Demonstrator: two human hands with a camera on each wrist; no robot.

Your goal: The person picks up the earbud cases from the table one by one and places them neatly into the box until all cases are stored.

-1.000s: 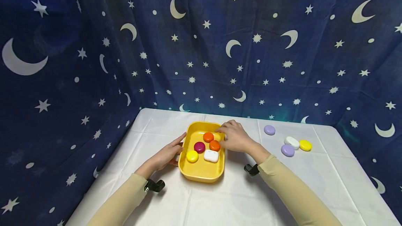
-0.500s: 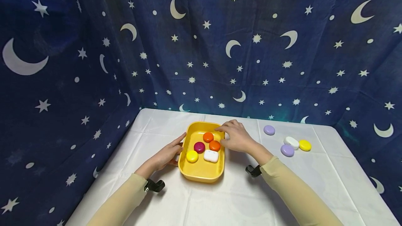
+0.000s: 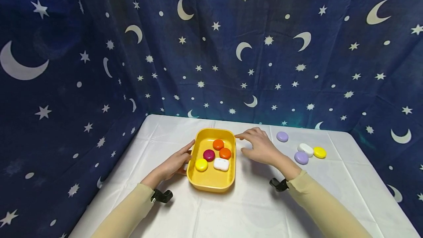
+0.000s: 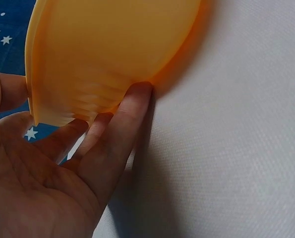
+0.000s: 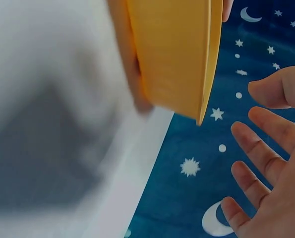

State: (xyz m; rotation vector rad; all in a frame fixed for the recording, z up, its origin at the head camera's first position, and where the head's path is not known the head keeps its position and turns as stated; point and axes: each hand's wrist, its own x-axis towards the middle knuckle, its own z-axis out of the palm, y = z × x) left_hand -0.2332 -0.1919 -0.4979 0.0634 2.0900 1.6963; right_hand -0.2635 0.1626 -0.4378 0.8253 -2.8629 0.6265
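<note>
A yellow rectangular tray (image 3: 211,183) with rounded corners stands on the white table. Inside it lie two glossy orange discs (image 3: 218,144), a dark red disc (image 3: 209,155), a yellow disc (image 3: 201,164) and a white rounded block (image 3: 221,164). My left hand (image 3: 174,162) rests against the tray's left side; in the left wrist view its fairly straight fingers (image 4: 132,106) touch the outer wall, with the thumb at the rim. My right hand (image 3: 259,146) is beside the right rim, fingers spread and holding nothing. In the right wrist view a gap separates these fingers (image 5: 259,148) from the tray.
At the right of the table lie two lilac discs (image 3: 282,136), a white oval piece (image 3: 305,150) and a yellow disc (image 3: 319,152). A dark blue curtain (image 3: 224,54) with moons and stars hangs behind and beside the white-covered table (image 3: 257,208).
My right hand has drawn back to the right, off the tray's rim. My left hand, the tray and the pieces in it stay in place; the head view has shifted slightly.
</note>
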